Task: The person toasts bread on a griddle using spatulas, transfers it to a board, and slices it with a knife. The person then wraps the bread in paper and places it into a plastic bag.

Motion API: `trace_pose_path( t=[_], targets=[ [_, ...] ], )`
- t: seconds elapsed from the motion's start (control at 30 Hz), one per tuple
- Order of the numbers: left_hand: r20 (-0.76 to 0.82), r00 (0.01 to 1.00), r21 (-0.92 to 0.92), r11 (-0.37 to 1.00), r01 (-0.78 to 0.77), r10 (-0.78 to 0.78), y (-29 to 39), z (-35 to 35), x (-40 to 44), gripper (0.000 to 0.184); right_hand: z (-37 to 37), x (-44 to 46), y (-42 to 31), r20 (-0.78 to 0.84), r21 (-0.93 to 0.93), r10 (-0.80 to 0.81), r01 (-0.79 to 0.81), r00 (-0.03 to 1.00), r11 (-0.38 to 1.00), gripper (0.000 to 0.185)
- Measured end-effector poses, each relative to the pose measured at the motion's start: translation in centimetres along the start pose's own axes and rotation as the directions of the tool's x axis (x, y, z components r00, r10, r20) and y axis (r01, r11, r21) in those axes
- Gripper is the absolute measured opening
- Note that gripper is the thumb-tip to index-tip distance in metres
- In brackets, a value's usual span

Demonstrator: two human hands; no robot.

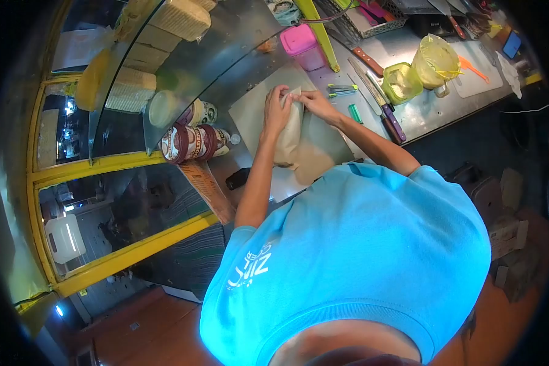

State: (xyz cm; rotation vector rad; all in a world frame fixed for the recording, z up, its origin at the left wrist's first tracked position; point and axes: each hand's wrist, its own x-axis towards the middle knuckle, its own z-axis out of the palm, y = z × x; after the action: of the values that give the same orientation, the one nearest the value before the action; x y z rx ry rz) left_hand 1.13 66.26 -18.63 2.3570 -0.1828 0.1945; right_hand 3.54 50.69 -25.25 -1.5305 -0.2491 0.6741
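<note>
Both hands are at the top end of a rolled or folded brown paper wrap (291,135) on the metal counter. My left hand (277,111) lies along its left side with bent fingers against the paper. At the upper right edge of the wrap, my right hand (314,102) pinches the paper with its fingertips. Flat sheets of paper (250,114) lie beneath the wrap. Whatever the wrap may contain is hidden. A green stapler-like item (342,90) and a small green object (355,113) lie to the right.
Knives (391,122) lie right of the hands, beside a green tub (402,83) and a bagged container (436,60). A pink container (303,47) stands behind. Labelled cans (195,142) and a glass case with a yellow frame (97,174) are at left.
</note>
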Motion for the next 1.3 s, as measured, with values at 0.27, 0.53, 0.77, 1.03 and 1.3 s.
trace_pose_path(
  t=[0.27, 0.53, 0.77, 1.03, 1.3],
  targets=[
    [0.046, 0.985, 0.264, 0.949, -0.170, 0.164, -0.4, 0.1, 0.3, 0.020, 0.3, -0.7, 1.5, -0.204, -0.454, -0.494, 0.365, 0.846, 0.813, 0.034],
    [0.156, 0.987, -0.211, 0.975, 0.077, -0.044, -0.9, 0.7, 0.8, 0.022, -5.8, -2.7, 1.1, -0.184, -0.864, -0.539, 0.127, 0.822, 0.488, 0.032],
    [0.297, 0.929, -0.222, 0.930, 0.293, -0.222, -1.1, -0.1, 1.1, 0.022, -8.3, -2.8, 1.0, -0.192, -0.845, -0.505, 0.120, 0.841, 0.521, 0.034],
    [0.385, 0.847, -0.311, 0.812, 0.494, -0.367, -0.8, -0.7, 0.9, 0.028, -7.0, -1.4, -1.1, 0.133, -0.505, -0.372, 0.386, 0.919, 0.772, 0.036],
    [0.435, 0.808, -0.348, 0.753, 0.558, -0.398, -2.3, -0.3, 1.0, 0.027, -5.6, 0.8, -3.0, 0.225, -0.554, -0.301, 0.376, 0.927, 0.743, 0.045]
  ],
)
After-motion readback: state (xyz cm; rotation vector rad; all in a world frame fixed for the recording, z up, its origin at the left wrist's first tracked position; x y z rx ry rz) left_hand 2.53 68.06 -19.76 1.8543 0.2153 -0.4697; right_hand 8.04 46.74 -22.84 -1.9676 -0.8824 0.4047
